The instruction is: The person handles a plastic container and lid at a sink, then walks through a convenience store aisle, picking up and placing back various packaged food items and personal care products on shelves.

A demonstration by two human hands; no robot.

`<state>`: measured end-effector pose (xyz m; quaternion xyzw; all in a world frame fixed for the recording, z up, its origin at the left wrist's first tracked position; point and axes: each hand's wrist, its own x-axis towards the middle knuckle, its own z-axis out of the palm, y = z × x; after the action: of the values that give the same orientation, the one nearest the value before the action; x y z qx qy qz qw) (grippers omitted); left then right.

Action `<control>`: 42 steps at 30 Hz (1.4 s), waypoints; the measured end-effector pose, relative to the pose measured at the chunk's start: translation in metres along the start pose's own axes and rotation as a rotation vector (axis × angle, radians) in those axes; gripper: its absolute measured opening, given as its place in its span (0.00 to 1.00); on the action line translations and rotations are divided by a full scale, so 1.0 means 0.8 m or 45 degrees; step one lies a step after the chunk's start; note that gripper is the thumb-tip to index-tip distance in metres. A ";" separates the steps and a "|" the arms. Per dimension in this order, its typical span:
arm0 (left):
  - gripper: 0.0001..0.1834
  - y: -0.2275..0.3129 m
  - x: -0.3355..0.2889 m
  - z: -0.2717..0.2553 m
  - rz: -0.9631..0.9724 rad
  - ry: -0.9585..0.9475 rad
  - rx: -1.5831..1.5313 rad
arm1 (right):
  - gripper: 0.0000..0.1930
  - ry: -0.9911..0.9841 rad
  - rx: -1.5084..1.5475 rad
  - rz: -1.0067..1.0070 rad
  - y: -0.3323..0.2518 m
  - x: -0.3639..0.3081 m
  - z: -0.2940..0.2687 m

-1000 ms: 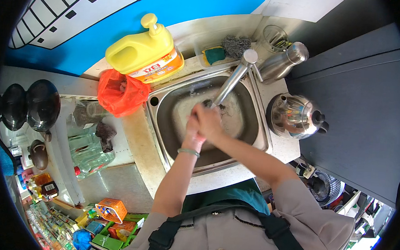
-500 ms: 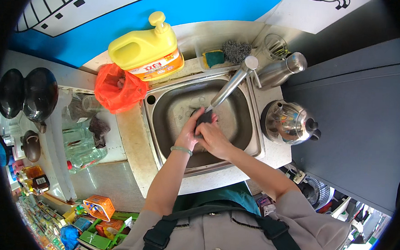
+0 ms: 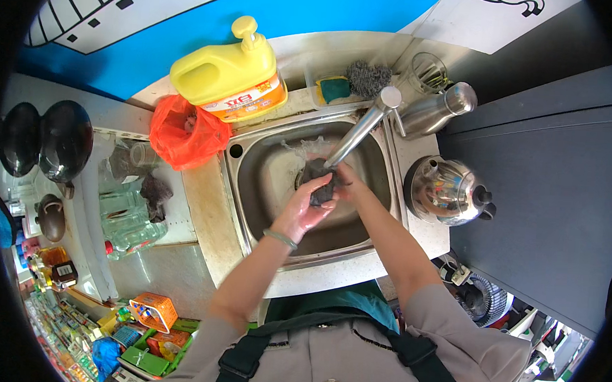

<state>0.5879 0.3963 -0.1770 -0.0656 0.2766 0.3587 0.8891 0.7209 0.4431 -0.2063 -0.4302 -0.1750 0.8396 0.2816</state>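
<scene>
Since the earlier frame, right hand (image 3: 346, 182) has shifted to the far right side of the dark grey object (image 3: 318, 178). Steel sink (image 3: 268, 189) in pale counter (image 3: 207, 200), blue wall (image 3: 329, 11) behind, kettle (image 3: 444, 190) right. Object looks bunched, under faucet (image 3: 363, 127), over basin. Left hand (image 3: 305, 208) grasps it; right blurred, can't tell grip.

Held item (image 3: 315, 169) is dark grey. Bangle (image 3: 280, 239) is pale green. Sink (image 3: 374, 152) is silver-grey. Jug (image 3: 222, 74) is yellow, its label (image 3: 247, 103) orange and white with red marking. Bag (image 3: 184, 143) is red-orange. Sponge (image 3: 335, 89) is green, edged yellow. Wall panel (image 3: 329, 12) is blue beside white with black line-work. Shirt (image 3: 297, 363) is taupe; apron (image 3: 345, 305), dark green.
</scene>
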 end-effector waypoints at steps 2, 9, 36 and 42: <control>0.17 -0.019 0.001 0.023 0.160 0.045 -0.321 | 0.36 -0.349 0.534 -0.071 0.017 -0.010 0.006; 0.17 -0.037 -0.014 0.034 -0.028 -0.106 -0.481 | 0.43 -0.565 0.241 -0.144 -0.031 -0.025 0.022; 0.19 -0.028 -0.062 -0.041 -0.019 0.445 0.194 | 0.26 0.811 -0.301 -1.019 -0.049 -0.121 0.082; 0.16 -0.039 -0.139 -0.025 0.001 0.214 -0.226 | 0.19 1.011 -0.653 -1.218 -0.109 -0.142 0.077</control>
<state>0.5346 0.3002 -0.1364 -0.1739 0.3175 0.3753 0.8533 0.7517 0.4368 -0.0533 -0.6349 -0.4232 0.3323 0.5544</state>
